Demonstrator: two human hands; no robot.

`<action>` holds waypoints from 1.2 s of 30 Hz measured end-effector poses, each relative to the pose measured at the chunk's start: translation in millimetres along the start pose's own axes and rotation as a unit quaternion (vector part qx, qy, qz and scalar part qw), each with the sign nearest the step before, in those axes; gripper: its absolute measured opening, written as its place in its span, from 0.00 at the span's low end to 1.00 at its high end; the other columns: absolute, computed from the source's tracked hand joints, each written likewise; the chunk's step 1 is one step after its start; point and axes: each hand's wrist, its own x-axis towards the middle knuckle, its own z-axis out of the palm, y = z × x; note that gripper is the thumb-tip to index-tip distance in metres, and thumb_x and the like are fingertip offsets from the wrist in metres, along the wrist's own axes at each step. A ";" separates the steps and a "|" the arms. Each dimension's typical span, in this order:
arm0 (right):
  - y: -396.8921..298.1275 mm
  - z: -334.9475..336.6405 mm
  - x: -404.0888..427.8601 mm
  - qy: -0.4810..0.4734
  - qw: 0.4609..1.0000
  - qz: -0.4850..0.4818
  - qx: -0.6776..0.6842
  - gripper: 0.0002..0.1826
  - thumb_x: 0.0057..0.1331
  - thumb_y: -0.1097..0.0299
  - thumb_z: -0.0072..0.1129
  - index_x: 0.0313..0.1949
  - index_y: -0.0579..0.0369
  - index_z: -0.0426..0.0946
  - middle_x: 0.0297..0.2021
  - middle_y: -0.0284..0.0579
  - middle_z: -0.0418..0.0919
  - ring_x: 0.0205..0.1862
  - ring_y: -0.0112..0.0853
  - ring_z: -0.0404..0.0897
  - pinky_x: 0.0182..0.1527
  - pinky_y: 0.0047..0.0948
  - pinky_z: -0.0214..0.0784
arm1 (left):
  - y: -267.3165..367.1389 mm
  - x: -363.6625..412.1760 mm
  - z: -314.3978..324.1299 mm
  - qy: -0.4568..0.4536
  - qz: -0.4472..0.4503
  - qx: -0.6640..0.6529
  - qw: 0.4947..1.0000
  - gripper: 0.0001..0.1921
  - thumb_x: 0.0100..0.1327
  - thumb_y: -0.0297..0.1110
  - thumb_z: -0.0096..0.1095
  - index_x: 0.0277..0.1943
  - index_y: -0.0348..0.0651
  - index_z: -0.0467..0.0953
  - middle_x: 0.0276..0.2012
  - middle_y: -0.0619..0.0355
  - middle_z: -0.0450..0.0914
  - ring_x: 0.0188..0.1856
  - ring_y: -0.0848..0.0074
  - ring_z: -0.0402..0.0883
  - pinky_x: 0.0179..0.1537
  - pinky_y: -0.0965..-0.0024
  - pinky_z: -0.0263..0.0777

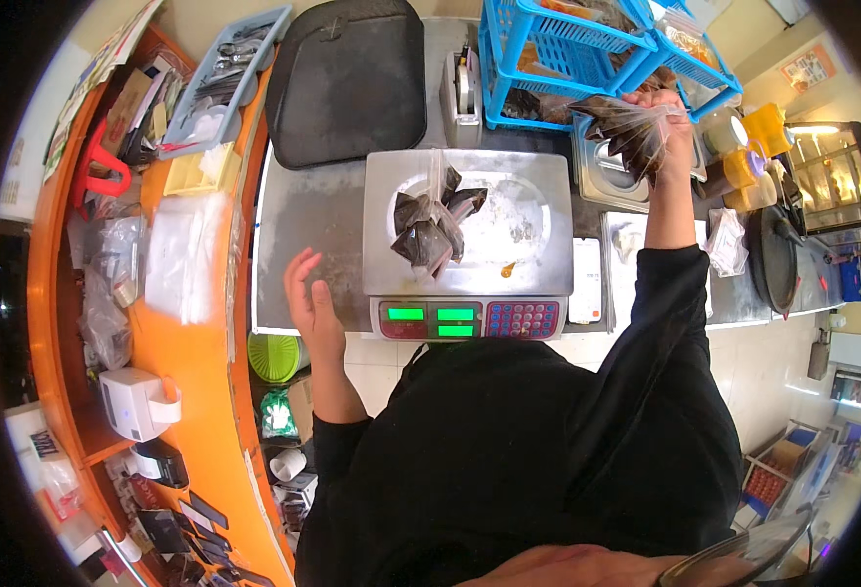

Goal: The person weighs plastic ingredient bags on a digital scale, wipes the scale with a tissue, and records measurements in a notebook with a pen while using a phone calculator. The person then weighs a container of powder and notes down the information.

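Observation:
My right hand (666,121) grips the gathered tops of several clear plastic bags with dark brown contents (632,139), held beside the blue plastic basket rack (584,81). My left hand (314,301) is raised over the counter with its fingers apart, holding nothing, left of the scale. On the steel pan of the electronic scale (547,275) lies a small cluster of dark-filled plastic bags (430,227). A small amber drop (507,270) sits on the pan near its front edge. Green displays are lit on the scale's front, beside a keypad (523,321).
Behind the scale are a black board (349,81) and a metal device (462,95). Steel food pans (610,172) sit below the blue rack. Along the left runs an orange counter (181,367) with clear plastic bags (188,257) and a cutlery tray (225,81).

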 end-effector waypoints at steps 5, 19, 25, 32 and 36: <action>-11.5 2.5 1.0 0.112 0.983 0.036 -0.138 0.07 0.63 0.74 0.63 0.40 0.58 0.76 0.37 0.41 0.82 0.39 0.24 0.79 0.45 0.22 0.71 | -3.2 -3.3 1.0 0.001 -0.001 0.000 1.000 0.16 0.71 0.41 0.49 0.52 0.38 0.74 0.58 0.47 0.70 0.62 0.62 0.66 0.64 0.61 0.55; 79.9 -22.3 39.7 0.261 0.902 -0.030 -0.343 0.05 0.62 0.73 0.64 0.36 0.61 0.80 0.31 0.37 0.83 0.32 0.20 0.77 0.39 0.19 0.68 | -1.6 -7.1 0.1 0.011 -0.010 0.008 1.000 0.14 0.70 0.36 0.48 0.52 0.39 0.74 0.58 0.47 0.70 0.62 0.62 0.66 0.64 0.61 0.55; 102.9 -2.2 48.2 0.325 0.835 -0.035 -0.443 0.08 0.60 0.68 0.65 0.35 0.59 0.81 0.29 0.43 0.84 0.30 0.26 0.80 0.36 0.25 0.70 | -5.5 -8.7 -5.4 0.021 -0.014 0.001 1.000 0.15 0.71 0.37 0.48 0.52 0.38 0.74 0.57 0.46 0.70 0.61 0.61 0.67 0.64 0.61 0.56; 117.3 -10.2 85.4 0.299 0.775 0.171 -0.531 0.14 0.57 0.65 0.69 0.40 0.59 0.83 0.35 0.44 0.85 0.37 0.33 0.81 0.42 0.31 0.70 | -12.9 -14.5 -1.3 0.008 -0.036 -0.001 0.999 0.16 0.72 0.39 0.48 0.51 0.37 0.74 0.58 0.46 0.69 0.61 0.61 0.67 0.64 0.61 0.56; 133.6 -25.9 107.7 0.279 0.807 0.138 -0.502 0.18 0.58 0.68 0.67 0.48 0.58 0.78 0.44 0.44 0.82 0.46 0.37 0.78 0.49 0.35 0.68 | -22.0 -18.3 -3.7 0.006 -0.042 -0.007 0.999 0.16 0.72 0.39 0.47 0.52 0.37 0.74 0.57 0.47 0.70 0.61 0.61 0.67 0.63 0.62 0.57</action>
